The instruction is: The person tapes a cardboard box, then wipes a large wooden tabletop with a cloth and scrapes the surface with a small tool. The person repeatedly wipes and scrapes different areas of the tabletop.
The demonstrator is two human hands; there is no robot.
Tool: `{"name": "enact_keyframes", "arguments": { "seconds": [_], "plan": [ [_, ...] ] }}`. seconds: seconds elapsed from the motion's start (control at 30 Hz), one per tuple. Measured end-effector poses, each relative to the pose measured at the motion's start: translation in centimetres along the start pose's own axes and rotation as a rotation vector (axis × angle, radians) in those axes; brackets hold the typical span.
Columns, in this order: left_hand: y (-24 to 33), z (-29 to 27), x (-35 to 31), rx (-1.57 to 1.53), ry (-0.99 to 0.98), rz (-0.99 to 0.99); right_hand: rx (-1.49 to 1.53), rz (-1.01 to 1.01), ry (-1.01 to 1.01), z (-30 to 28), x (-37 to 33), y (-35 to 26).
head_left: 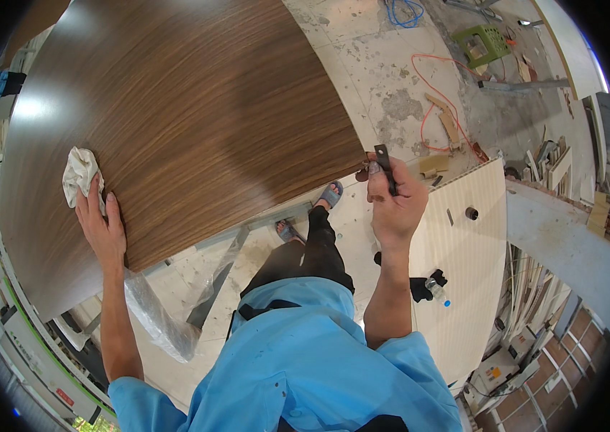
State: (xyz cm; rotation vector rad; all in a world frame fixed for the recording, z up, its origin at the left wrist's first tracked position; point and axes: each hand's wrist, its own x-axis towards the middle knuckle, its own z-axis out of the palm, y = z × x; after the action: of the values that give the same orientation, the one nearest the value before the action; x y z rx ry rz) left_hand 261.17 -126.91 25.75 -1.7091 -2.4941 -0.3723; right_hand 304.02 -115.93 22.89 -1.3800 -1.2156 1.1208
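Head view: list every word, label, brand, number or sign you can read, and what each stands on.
None reads clearly enough to quote.
Green-edged white machine, lower left: dark lettering and a red label, too small and blurred.
Pale equipment box, lower right: a yellow-orange label, too small.
Wood-grain panel: no lettering visible.

This looked like a workshop for boards and panels: a large wood-grain panel filled the upper left of the frame, offcuts stood bunched at the right, and long strips lay stacked at lower right. An orange cord crossed the worn, stained floor at upper right.
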Motion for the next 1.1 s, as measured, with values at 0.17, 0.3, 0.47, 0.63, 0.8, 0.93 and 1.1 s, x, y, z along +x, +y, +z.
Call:
{"name": "enact_keyframes", "arguments": {
  "seconds": [0.17,0.3,0.47,0.63,0.8,0.93,1.1],
  "plan": [
    [-0.1,0.1,0.0,0.009,0.006,0.013,0.023,0.086,-0.059,-0.4,-0.1,-0.8],
    [-0.1,0.1,-0.1,0.018,-0.003,0.001,-0.143,-0.02,-0.028,-0.2,0.0,-0.5],
    [-0.1,0.1,0.0,-0.002,0.004,0.009,-0.151,-0.115,0.035,0.5,0.3,0.5],
    [-0.1,0.0,0.1,-0.01,0.022,0.026,0.178,0.169,0.115,0.8,-0.4,0.1],
    [0.1,-0.1,-0.1,-0.008,0.011,0.014,-0.157,-0.015,0.053,0.7,-0.4,-0.3],
    [0.2,0.0,0.0,0.002,0.039,0.038,-0.198,-0.157,0.067,0.7,0.1,-0.3],
    [0.1,0.0,0.1,-0.015,0.03,0.038,-0.159,-0.048,0.03,0.4,0.0,-0.8]
  ]
}}
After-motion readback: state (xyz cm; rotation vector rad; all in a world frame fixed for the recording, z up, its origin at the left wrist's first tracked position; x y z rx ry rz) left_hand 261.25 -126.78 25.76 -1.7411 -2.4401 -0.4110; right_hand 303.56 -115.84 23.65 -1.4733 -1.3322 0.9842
